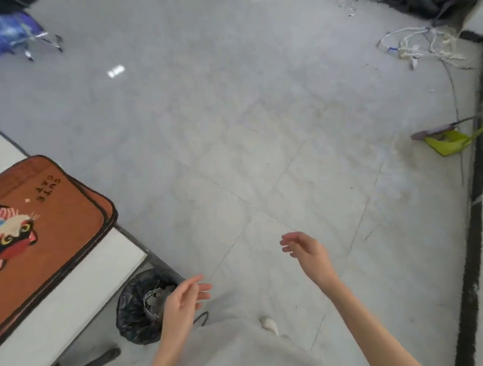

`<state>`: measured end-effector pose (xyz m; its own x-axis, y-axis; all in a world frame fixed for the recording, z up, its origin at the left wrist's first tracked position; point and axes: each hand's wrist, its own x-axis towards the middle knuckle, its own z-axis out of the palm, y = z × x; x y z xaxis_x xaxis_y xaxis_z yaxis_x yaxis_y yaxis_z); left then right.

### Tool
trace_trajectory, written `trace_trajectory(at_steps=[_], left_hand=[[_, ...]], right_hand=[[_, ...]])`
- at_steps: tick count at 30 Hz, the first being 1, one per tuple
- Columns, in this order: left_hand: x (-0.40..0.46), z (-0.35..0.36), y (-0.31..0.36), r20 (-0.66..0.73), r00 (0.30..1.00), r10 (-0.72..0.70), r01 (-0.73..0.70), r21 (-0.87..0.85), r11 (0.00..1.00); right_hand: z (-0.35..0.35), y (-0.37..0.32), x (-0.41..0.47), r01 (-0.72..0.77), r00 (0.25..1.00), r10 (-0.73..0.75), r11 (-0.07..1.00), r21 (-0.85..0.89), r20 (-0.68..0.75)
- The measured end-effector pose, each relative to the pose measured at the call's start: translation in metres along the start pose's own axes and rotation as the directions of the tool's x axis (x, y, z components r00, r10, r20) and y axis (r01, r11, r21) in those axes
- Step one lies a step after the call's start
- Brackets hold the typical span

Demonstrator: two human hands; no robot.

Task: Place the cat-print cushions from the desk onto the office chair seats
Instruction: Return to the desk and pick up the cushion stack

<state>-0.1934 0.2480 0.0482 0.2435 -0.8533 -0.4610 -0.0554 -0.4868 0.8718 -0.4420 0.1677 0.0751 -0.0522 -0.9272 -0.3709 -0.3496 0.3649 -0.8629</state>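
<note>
A stack of brown cat-print cushions (49, 229) lies on the white desk (80, 286) at the left, the top one showing a cat and the words "CUTE CAT". My left hand (182, 303) hovers over the floor right of the desk corner, fingers relaxed and holding nothing. Farther right and a little ahead, my right hand (305, 252) is also empty, its fingers loosely spread. Neither hand touches the cushions. An office chair base (43, 45) with chrome legs shows at the top left; its seat is hidden under a blue cover.
A black-lined waste bin (140, 305) stands under the desk corner beside my left hand. A green dustpan (448, 144) and tangled white cords (423, 44) lie on the grey tile floor at the right. A dark strip (479, 198) runs along the right wall.
</note>
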Motion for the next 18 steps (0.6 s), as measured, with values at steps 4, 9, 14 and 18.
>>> trace_trajectory(at_steps=[4, 9, 14, 18], left_hand=[[0.057, 0.009, 0.023, -0.175, 0.983, -0.049, 0.029, -0.118, 0.993], [0.168, 0.02, 0.069, -0.256, 0.964, -0.07, 0.01, -0.229, 0.973], [0.284, 0.007, 0.152, -0.267, 0.964, 0.011, -0.071, -0.217, 0.974], [0.354, -0.015, 0.213, -0.314, 0.948, 0.056, -0.135, -0.235, 0.963]], right_hand=[[0.011, -0.062, 0.108, 0.128, 0.981, -0.126, 0.992, -0.004, 0.147], [0.045, -0.088, 0.219, 0.135, 0.961, -0.12, 0.99, -0.045, 0.249], [0.059, -0.108, 0.297, 0.016, 0.962, 0.006, 0.997, -0.079, 0.273], [0.07, -0.14, 0.365, 0.003, 0.957, 0.034, 0.992, -0.127, 0.288]])
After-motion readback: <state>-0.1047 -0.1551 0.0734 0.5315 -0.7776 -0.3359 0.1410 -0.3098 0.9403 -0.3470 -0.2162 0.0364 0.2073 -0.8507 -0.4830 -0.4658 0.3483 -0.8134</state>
